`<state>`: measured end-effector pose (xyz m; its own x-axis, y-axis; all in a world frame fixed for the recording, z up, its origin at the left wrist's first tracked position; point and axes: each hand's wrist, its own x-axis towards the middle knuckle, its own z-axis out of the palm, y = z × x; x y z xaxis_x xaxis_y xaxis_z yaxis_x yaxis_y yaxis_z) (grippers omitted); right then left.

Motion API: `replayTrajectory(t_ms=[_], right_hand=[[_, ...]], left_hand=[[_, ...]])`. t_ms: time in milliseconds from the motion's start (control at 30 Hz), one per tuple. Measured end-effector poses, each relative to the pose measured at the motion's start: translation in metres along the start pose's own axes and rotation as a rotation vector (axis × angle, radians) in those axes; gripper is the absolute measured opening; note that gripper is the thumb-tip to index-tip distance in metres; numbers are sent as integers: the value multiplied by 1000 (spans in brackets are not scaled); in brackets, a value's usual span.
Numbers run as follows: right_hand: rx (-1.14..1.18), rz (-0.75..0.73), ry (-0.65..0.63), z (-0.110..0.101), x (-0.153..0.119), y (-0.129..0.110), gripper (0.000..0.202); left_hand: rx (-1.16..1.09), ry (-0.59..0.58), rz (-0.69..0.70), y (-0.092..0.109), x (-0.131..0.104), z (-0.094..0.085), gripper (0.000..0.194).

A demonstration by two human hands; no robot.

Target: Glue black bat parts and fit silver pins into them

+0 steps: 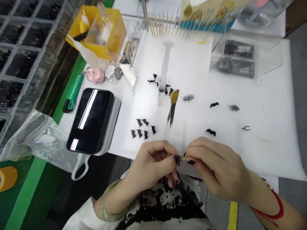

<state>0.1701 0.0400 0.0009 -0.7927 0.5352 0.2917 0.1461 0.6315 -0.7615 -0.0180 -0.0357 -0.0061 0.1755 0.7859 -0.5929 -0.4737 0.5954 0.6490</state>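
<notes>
My right hand [218,169] is closed in a pinch on a toothpick [183,158], of which only a short yellowish length shows between my hands. My left hand [159,163] is pinched too, at the toothpick's other end. Whatever lies between its fingertips is hidden by the thumb and its dark nail. Just beyond my hands are tweezers [172,110] with a yellow grip. Several small black bat-shaped pieces [139,133] lie in rows ahead of my left hand, and a similar black piece [211,132] is ahead of my right hand.
A syringe [165,65] lies among more black pieces. Small heaps of metal bits [188,97] and a tiny black fork-shaped part [246,128] are on the white mat. Toothpicks stand along the back [165,27]. A phone [91,119], yellow box [115,32] and green cutter [74,92] sit left.
</notes>
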Motion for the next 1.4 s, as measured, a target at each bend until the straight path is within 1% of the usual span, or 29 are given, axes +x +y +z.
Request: replayTrajectory(t_ms=[133, 367, 600, 833, 900, 1000, 1033, 1100, 1167, 1200, 1267, 1300, 1333, 1400], right_hand=[[45, -8, -35, -4, 5, 4, 17], [-46, -35, -114, -6, 10, 4, 18], [-85, -95, -96, -4, 14, 2, 20], [-69, -118, -119, 4, 21, -2, 23], [-77, -125, -114, 0, 22, -6, 23], [-167, -131, -32, -21, 27, -7, 21], [-230, -120, 17, -30, 30, -3, 20], [-393, -58, 116, -50, 41, 13, 15], [-562, 69, 153, -66, 58, 38, 10], [-610, 146, 116, -72, 67, 51, 12], [-670, 250, 95, -77, 85, 74, 22], [-676, 289, 87, -76, 93, 80, 22], [-663, 312, 74, -75, 98, 83, 22], [-571, 320, 24, -69, 101, 76, 22]], left_hand=[[-4, -14, 15, -1, 4, -1, 10], [-44, -35, 17, -3, 9, -2, 5], [-100, -36, 9, 4, 4, -3, 3], [-128, -53, 4, 1, 0, -5, 4], [-143, -48, 11, 0, -1, -6, 4], [-167, -32, 24, 0, -3, -6, 7], [-172, -28, 29, 0, -4, -6, 8], [-173, -24, 39, -1, -5, -6, 10], [-168, -25, 48, -3, -7, -6, 12], [-165, -24, 51, -4, -8, -6, 14], [-160, -20, 57, -6, -11, -6, 16], [-158, -13, 60, -7, -12, -6, 17], [-159, -4, 63, -7, -14, -6, 18], [-168, 23, 65, -6, -16, -7, 19]])
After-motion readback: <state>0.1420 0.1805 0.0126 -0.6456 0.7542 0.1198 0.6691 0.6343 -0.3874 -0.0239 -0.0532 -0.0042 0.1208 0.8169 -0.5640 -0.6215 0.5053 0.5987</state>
